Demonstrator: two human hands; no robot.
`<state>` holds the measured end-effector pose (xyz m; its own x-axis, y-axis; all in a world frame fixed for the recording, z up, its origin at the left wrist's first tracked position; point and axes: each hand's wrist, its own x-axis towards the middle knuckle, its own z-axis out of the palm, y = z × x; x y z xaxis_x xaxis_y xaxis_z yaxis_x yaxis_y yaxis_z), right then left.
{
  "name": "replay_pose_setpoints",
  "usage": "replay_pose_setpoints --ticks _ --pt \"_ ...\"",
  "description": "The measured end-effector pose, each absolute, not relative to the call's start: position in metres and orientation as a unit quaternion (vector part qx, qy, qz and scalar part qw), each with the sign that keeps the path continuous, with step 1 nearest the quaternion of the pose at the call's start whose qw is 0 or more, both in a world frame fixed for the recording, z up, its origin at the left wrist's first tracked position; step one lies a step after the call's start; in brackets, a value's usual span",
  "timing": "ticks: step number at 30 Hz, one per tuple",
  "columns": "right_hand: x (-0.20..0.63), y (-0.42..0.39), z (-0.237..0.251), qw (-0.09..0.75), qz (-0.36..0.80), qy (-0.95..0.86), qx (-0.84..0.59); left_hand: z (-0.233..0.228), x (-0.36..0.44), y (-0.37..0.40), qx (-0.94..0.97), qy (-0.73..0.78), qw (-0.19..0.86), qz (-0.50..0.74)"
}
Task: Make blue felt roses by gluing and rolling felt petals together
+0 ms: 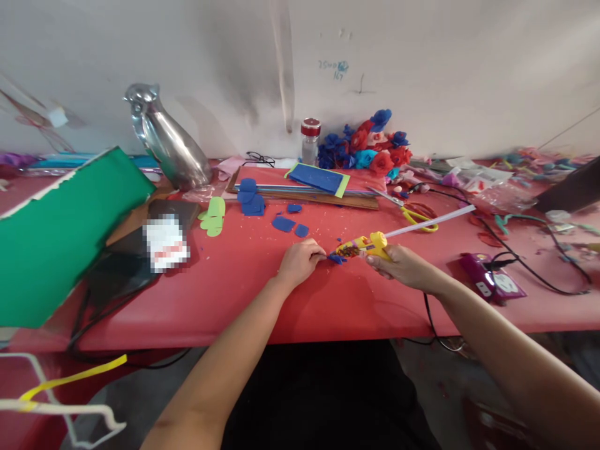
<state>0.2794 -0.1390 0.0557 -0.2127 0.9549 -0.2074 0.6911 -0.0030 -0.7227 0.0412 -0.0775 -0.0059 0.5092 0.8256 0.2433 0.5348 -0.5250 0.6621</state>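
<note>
The left hand [302,259] has its fingertips pinched together, seemingly on the end of a blue piece [336,259] at the red table [356,312]; the right hand [398,265] grips a yellow glue gun [377,241], nozzle close beside it. A slip could burn those fingers — and the glue stick [431,222], jutting over the scissors [426,227], might snag and jerk the nozzle.

Shiny metal jug [180,150], plastic glue gun [377,240], matt cut pieces [284,224]

Red tabletop [187,312] with blue pieces [284,224], green pieces [214,220], steel jug [180,150]
</note>
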Motion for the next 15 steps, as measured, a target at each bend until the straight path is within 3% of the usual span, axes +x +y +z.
replay_pose_setpoints --ticks 11,15 --pt "0.2757 -0.1397 0.0570 0.201 0.341 -0.671 -0.627 -0.0052 0.0416 -0.0780 0.822 0.418 0.271 0.276" --pt "0.2814 -0.1350 0.0525 0.194 0.276 -0.671 -0.661 -0.0056 0.0415 -0.0783 0.821 0.420 0.270 0.278"
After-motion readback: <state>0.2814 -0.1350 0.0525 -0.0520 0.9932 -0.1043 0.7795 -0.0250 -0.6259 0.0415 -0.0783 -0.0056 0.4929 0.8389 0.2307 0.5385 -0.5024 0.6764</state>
